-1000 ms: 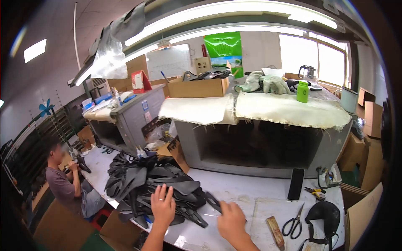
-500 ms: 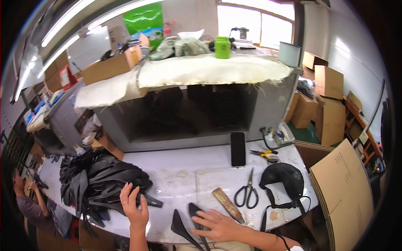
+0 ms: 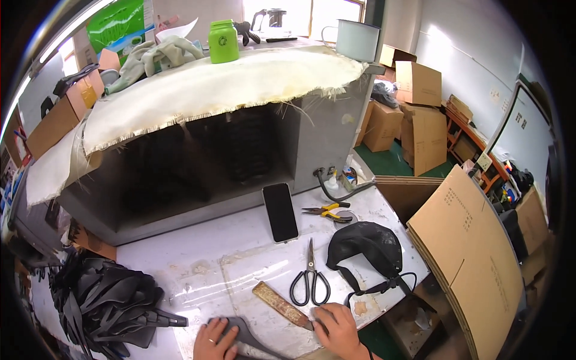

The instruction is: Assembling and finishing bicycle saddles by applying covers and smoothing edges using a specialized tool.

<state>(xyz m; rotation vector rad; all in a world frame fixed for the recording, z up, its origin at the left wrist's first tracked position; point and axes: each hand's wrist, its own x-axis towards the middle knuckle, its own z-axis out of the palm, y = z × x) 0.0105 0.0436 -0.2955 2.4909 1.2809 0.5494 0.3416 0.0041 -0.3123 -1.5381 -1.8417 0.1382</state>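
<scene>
A flat black piece [image 3: 247, 333] with a broad rounded end and a narrowing tail lies at the table's near edge. My left hand [image 3: 215, 341] is on its broad end, fingers bent over it; part of a second dark strip shows just below. My right hand [image 3: 338, 332] rests on the table to the right, fingers slightly bent and apart, with the fingertips beside the tip of a worn, brown-handled blade tool [image 3: 281, 305]. Whether they touch the blade is hard to see. Black-handled scissors [image 3: 309, 282] lie just beyond, points away from me.
Many black pieces lie heaped [image 3: 108, 300] at the left. Farther back are a phone [image 3: 279, 213], yellow-handled pliers [image 3: 327, 210] and a black mesh cap-like item [image 3: 367, 252] with straps. A grey open-fronted box [image 3: 324, 132] under cloth stands behind; flattened cardboard [image 3: 468, 258] leans at right.
My view has turned to the right. My left hand has come down from near the heap onto the black piece. My right hand has left the pieces and moved right to the blade tool.
</scene>
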